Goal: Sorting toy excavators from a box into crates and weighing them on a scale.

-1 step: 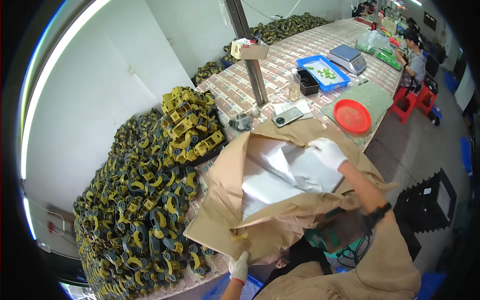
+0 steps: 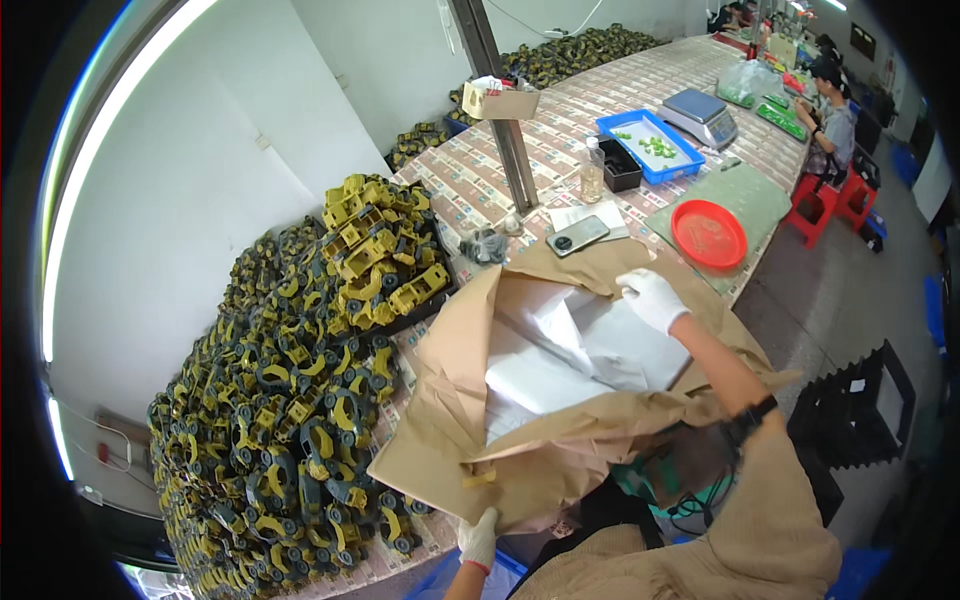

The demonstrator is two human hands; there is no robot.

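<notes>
A large sheet of brown wrapping paper point(image 2: 570, 470) lies crumpled open in front of me, with folded white sheets point(image 2: 545, 375) inside it. My left hand point(image 2: 478, 540), in a white glove, is closed on the near left corner of the brown paper. At the far right side of the opening is my right hand point(image 2: 652, 300), also gloved. Its fingers are curled together beside the brown paper's inner edge, over the white sheets. What they pinch, if anything, is hidden.
Yellow and dark toy vehicle parts point(image 2: 290, 430) are heaped on the left. Beyond the paper are a phone point(image 2: 578, 235), a bottle point(image 2: 591, 170), a red round tray point(image 2: 709, 234), a blue tray point(image 2: 685, 160) and a scale point(image 2: 699, 117). A post point(image 2: 513, 160) rises behind. Another person point(image 2: 832, 120) sits far right.
My right hand has shifted very slightly up, away from me. My left hand keeps its place on the paper's corner.
</notes>
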